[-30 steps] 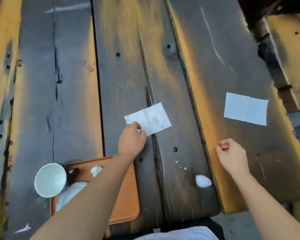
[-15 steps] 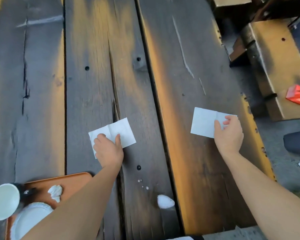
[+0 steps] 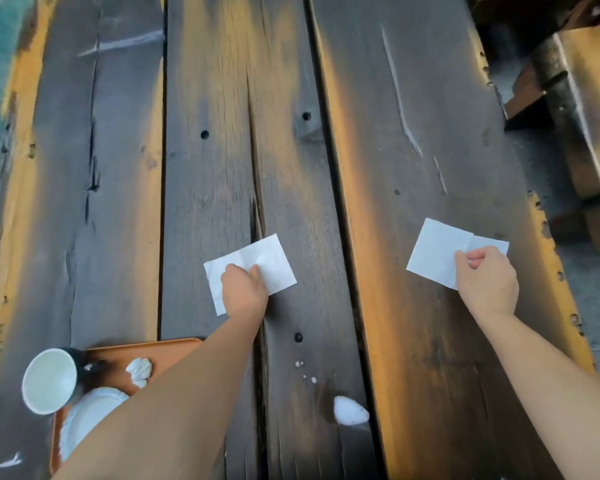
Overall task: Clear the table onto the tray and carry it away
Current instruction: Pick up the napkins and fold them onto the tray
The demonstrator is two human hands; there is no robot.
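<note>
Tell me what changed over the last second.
The right hand reached forward from bare wood and took a grip on the far-right white paper napkin, folding its corner over. The left hand slid further onto the middle white paper napkin. The orange plastic tray and small white crumpled wad stayed put.

weathered dark plank table (image 3: 222, 133), orange-worn edges; wooden bench (image 3: 589, 140) over grey ground at right.
</note>
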